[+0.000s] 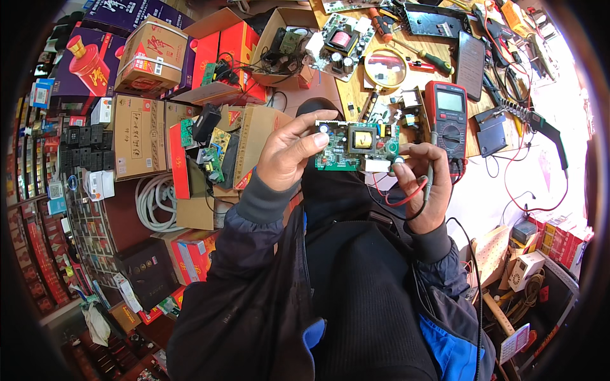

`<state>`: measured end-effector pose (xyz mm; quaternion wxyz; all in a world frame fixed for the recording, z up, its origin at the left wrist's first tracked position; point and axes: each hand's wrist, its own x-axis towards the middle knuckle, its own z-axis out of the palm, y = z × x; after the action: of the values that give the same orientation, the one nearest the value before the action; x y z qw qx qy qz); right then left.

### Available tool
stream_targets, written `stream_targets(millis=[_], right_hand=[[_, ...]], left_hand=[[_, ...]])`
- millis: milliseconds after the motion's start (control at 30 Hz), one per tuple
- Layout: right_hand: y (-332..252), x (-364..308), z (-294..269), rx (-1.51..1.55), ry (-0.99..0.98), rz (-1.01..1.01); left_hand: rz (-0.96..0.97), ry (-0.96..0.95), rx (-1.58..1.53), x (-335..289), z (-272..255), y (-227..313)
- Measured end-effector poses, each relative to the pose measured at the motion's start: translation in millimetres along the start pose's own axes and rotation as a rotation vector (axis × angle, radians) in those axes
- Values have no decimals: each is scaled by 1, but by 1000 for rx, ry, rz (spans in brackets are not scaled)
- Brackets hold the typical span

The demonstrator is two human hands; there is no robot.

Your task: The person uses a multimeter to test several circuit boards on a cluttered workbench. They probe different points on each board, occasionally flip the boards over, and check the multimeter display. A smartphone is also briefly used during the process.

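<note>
Cluttered with tools and circuit parts, the wooden counter [445,47] carries a red multimeter [447,117]. Just beside the multimeter, toward the person, a green circuit board [356,147] is held up in the air. Its left edge is pinched by the left hand [289,155]. Its right end is touched by the right hand [424,184], whose fingers are curled around red and black probe leads [406,198].

Bright even daylight, sharp centre, strong fisheye bending, dark vignetted rim
</note>
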<state>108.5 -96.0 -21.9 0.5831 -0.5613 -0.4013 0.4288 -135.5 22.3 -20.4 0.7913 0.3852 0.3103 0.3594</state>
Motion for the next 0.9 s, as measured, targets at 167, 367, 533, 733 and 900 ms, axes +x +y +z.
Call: stream_targets(millis=[167,367,533,733,900], right_hand=[[1,1,0,-16,0,-8],[4,1,1,6,5,8],[3,0,2,109,3,44],[-1,-3,4,116,15,53],[-7,-4,-2,-84,-22,-1]], left_hand=[[-22,28,-30,0,3,-1],[-12,-11,20,1,0,0],[-6,-19,28,0,1,-1],[37,22,24,-1,3,1],[122,138,70,0,3,4]])
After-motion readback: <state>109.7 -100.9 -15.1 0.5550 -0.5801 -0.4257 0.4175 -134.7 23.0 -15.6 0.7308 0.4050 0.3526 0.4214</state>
